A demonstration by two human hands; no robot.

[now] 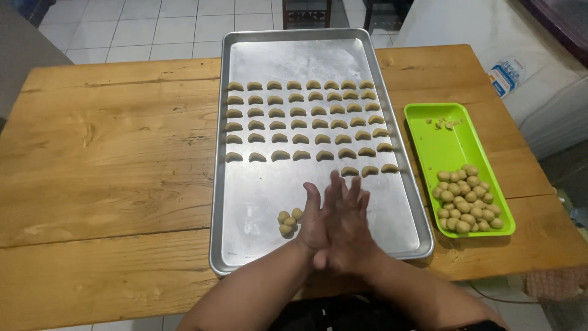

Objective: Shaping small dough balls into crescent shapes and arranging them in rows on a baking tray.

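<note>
Left hand [313, 224] and right hand [346, 230]: pressed palm to palm over the near end of the baking tray [257, 202]; I cannot tell whether dough lies between them. Three dough balls [289, 221]: on the tray, just left of the hands, probably kept within reach. Crescent pieces [303, 119]: neat rows across the tray's far half. Green tray [450, 144]: right of the baking tray, its ball heap [467, 199] at its near end.
</note>
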